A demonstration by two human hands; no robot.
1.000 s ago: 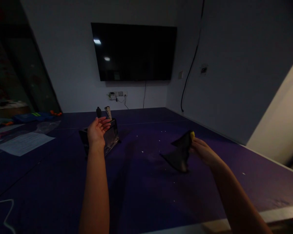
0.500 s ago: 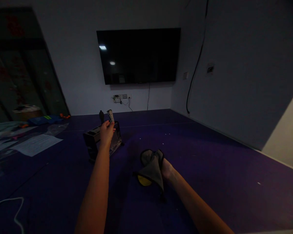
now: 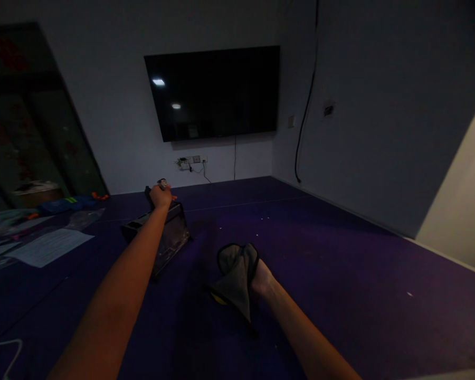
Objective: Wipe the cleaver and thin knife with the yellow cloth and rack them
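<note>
My left hand (image 3: 160, 197) is closed above a dark box-shaped holder (image 3: 173, 232) that stands on the purple surface. The tip of a pale patterned handle (image 3: 163, 183) shows past its fingers, and a black handle (image 3: 148, 196) rises just left of the hand. A small orange bit (image 3: 174, 198) shows at the fingers. My right hand (image 3: 262, 277) is closed on a grey cloth (image 3: 235, 277) with black edging, bunched over its fingers and hanging to a point. Under the cloth a sliver of something yellow (image 3: 218, 299) peeks out; the rest is hidden.
Papers (image 3: 51, 246) and clear plastic wrap (image 3: 85, 218) lie to the left, with a blue cloth item (image 3: 65, 205) behind. A white cable (image 3: 13, 353) curls at lower left. A television (image 3: 217, 92) hangs on the far wall. A black cable (image 3: 306, 105) dangles at right.
The view has turned slightly right. My left hand has closed further around the pale handle, hiding most of it. The cloth has shifted and covers more of the yellow thing.
</note>
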